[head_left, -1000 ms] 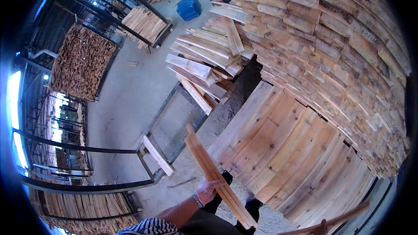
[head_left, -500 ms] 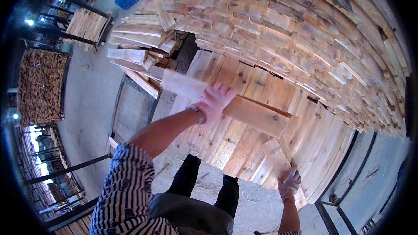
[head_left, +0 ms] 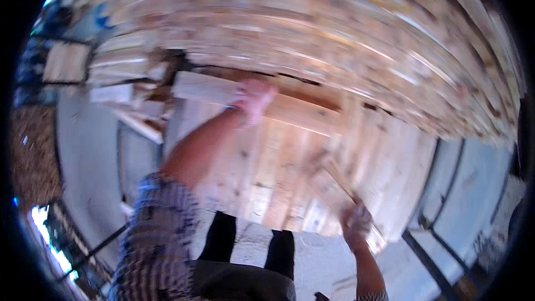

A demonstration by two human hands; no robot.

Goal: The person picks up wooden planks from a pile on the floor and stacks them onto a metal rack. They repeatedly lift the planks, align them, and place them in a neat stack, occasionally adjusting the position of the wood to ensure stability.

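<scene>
Boards were being laid: nearest, the right hand [head_left: 356,222] gripped a short pale wooden offcut [head_left: 332,189] low on the flat layer of pale planks [head_left: 267,173]. Farther up, the left hand [head_left: 252,99] clasped a long pale board [head_left: 290,112] lying crosswise against the tall plank stack [head_left: 334,33]; setting it square likely came next, though blur hid the fingers' exact spread.

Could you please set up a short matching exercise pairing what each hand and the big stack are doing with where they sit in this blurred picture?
Things:
1. left hand
2. right hand
3. long board
4. short board

Places or states:
A. lies crosswise at the far end of the flat layer, by the wall of stacked wood
B. grips the near end of a slanting board
C. reaches far forward, pressed on a pale plank
D. lies at a slant near the lower right of the layer

Pairs: 1-C, 2-B, 3-A, 4-D
</scene>
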